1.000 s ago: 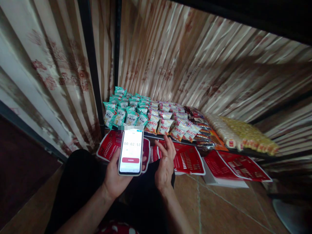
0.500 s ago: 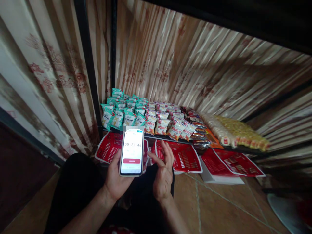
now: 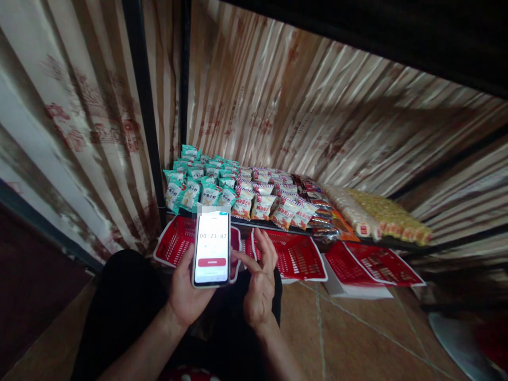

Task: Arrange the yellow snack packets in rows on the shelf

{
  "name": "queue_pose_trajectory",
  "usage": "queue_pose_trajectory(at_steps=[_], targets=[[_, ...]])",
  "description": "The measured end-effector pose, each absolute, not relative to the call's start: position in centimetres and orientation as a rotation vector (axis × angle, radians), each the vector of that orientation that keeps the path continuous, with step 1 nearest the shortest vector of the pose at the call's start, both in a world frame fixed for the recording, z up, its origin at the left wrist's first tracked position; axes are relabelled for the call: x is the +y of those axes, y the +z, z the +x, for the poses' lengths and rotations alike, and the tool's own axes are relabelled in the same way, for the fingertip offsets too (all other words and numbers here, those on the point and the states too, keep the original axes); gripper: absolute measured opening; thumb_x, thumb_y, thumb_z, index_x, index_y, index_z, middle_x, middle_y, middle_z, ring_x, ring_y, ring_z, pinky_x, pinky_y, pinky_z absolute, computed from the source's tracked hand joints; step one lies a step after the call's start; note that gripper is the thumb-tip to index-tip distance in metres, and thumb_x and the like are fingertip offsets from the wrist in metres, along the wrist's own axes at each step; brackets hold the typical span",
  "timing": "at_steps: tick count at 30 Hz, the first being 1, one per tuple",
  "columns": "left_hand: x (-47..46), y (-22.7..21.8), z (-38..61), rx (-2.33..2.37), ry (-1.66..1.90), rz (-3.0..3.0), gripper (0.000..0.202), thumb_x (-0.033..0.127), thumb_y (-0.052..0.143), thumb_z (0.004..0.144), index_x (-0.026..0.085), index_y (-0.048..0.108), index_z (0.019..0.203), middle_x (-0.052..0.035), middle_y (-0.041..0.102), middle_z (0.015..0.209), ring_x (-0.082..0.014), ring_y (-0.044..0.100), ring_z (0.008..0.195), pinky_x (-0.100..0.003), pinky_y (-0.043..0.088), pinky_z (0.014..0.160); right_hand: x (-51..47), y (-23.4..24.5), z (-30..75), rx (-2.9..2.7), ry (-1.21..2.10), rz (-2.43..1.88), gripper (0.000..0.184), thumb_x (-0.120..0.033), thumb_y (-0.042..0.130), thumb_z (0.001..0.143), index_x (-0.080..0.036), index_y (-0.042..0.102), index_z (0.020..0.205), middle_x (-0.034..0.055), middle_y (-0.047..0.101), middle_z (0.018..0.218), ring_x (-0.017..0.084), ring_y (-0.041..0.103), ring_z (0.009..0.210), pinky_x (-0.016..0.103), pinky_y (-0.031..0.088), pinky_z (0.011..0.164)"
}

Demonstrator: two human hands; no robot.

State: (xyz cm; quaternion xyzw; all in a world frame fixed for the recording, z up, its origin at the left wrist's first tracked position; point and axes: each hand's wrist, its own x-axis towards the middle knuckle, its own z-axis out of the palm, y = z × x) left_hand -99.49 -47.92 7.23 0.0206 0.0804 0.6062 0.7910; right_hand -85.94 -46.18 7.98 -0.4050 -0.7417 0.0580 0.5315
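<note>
A lit smartphone [image 3: 211,248] stands tilted up toward me, its white screen showing a timer at 00:23:47 above a red button. My left hand [image 3: 188,291] is wrapped round its lower part, thumb along the left edge. Just right of the phone is my right hand [image 3: 260,286], holding nothing, with its index finger stretched toward the phone's right edge and the other fingers apart. Whether that fingertip touches the phone I cannot tell.
Beyond the phone, a low shelf carries green snack bags [image 3: 209,194], white-and-red snack bags [image 3: 262,205] and long packs of yellow snacks [image 3: 389,214]. Red baskets [image 3: 301,256] sit along its front on the tiled floor [image 3: 345,333]. Pleated curtains [image 3: 254,95] hang behind.
The timer has gone from 00:23:46 to 00:23:47. The phone and both hands have shifted slightly left in view, my right index finger still pointing at the phone.
</note>
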Motion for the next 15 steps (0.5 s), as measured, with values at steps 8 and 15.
queue_pose_trajectory(at_steps=[8,15], targets=[[-47.8,7.0,-99.4,0.302,1.301,-0.006,0.045,0.039,0.041,0.088,0.016,0.051,0.125,-0.0098,0.068,0.104,-0.0259,0.063,0.095,-0.043,0.046,0.089,-46.8,7.6,-86.2,-1.852,0.124,-0.967,0.057,-0.043,0.017,0.093,-0.023,0.071,0.094,0.0023,0.029,0.144,0.033,0.024,0.131,0.059,0.023,0.103],[-47.7,7.2,-99.2,0.372,1.303,-0.059,0.045,0.042,0.045,0.086,0.015,0.056,0.120,-0.0075,0.072,0.093,-0.0222,0.067,0.080,-0.037,0.051,0.081,-47.5,7.3,-86.2,-1.936,0.074,-0.948,0.054,-0.043,0.019,0.093,-0.025,0.069,0.100,0.0004,0.024,0.146,0.032,0.022,0.131,0.056,0.025,0.103]])
